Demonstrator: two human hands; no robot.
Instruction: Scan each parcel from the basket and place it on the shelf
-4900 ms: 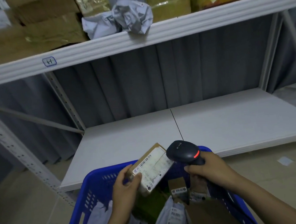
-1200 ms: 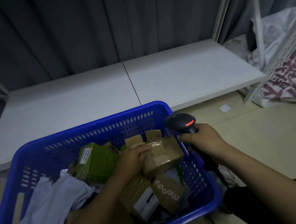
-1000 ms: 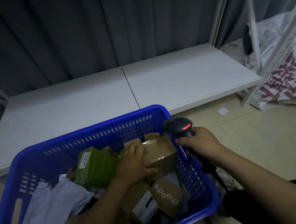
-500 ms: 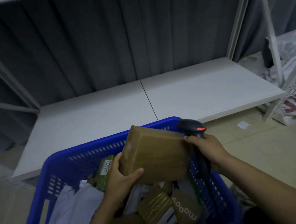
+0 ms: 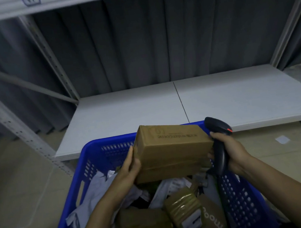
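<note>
The left hand (image 5: 129, 166) holds the left end of a brown cardboard box (image 5: 171, 149). Its thumb lies up along the box's edge and its fingers curl under it. The box is long with flat sides and sharp corners. It has some small dark print on top and shiny tape along the front.

The right hand (image 5: 231, 150) is wrapped tight around the handle of a black scanner (image 5: 217, 129). The scanner is smooth and round on top, with a small red light. The right end of the box sits right against this hand.

The box is up in the air over a blue plastic basket (image 5: 241, 197) with little holes in its walls. In the basket lie soft grey bags (image 5: 92, 200) and more brown boxes (image 5: 184, 205), some wrapped in tape.

Behind the basket is a flat white shelf board (image 5: 126, 113), in front of a dark curtain (image 5: 136, 39) with long folds.
</note>
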